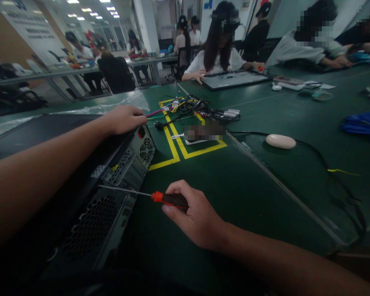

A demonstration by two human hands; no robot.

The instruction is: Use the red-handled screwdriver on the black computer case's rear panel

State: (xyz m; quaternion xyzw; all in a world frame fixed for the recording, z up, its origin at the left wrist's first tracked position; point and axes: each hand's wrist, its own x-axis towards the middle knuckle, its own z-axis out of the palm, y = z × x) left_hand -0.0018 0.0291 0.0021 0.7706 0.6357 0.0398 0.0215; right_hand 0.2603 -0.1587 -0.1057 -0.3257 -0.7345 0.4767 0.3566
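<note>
A black desktop computer case lies on its side at the left, its back panel with vents and ports facing right. My left hand rests open on the upper face of the case, near its far rear corner, with its fingers lying at the edge. In my right hand is a screwdriver with a red and black handle, gripped with the fingers wrapped round it. The shaft points left and its tip is at the back panel's upper edge. Whether the tip sits in a screw is too small to tell.
Beyond the case, tangled cables lie by yellow tape on the green table. A partly blurred item rests there too. At the right are a pale oval object on a black cord and blue cloth. Several people work across the room.
</note>
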